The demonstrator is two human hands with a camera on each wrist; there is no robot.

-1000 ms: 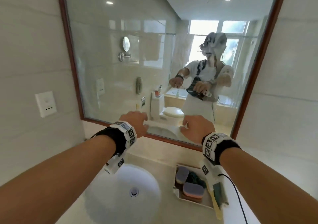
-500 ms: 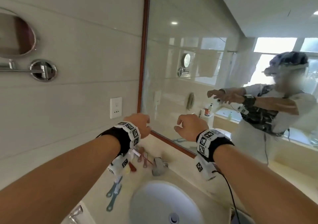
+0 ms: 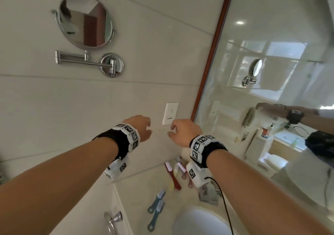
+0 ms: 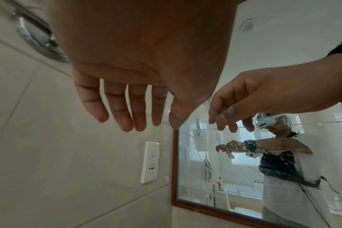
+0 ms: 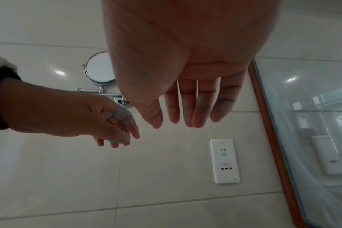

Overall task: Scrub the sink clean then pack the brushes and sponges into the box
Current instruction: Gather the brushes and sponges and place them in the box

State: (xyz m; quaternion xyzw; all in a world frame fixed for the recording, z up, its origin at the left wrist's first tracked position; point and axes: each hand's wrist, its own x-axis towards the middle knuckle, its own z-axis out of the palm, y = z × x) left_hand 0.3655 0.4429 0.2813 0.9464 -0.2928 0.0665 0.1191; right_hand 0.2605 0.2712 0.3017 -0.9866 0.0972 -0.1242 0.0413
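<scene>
Both hands are raised in front of the tiled wall, well above the counter. My left hand [image 3: 149, 127] hangs with straight, relaxed fingers [image 4: 119, 117] and holds nothing. Close beside it, my right hand [image 3: 171, 131] is just as empty, its fingers [image 5: 197, 117] straight and loose. Below them on the counter lie several brushes: a red one [image 3: 172, 176], two blue ones [image 3: 156, 204], and pink and yellow ones [image 3: 180, 168]. The white sink [image 3: 200, 222] is at the bottom edge, with the faucet [image 3: 207, 193] behind it. No box or sponge is in view.
A round swing-arm mirror [image 3: 85, 19] is mounted high on the left wall. A white socket [image 3: 170, 116] sits just behind my hands. The large brown-framed mirror [image 3: 271, 72] fills the right side. A chrome fitting [image 3: 113, 218] sticks out at the lower left.
The view has swung left from the big mirror to the side wall. The tray with sponges has left the picture and the brushes have come into it. Both hands stay raised and empty.
</scene>
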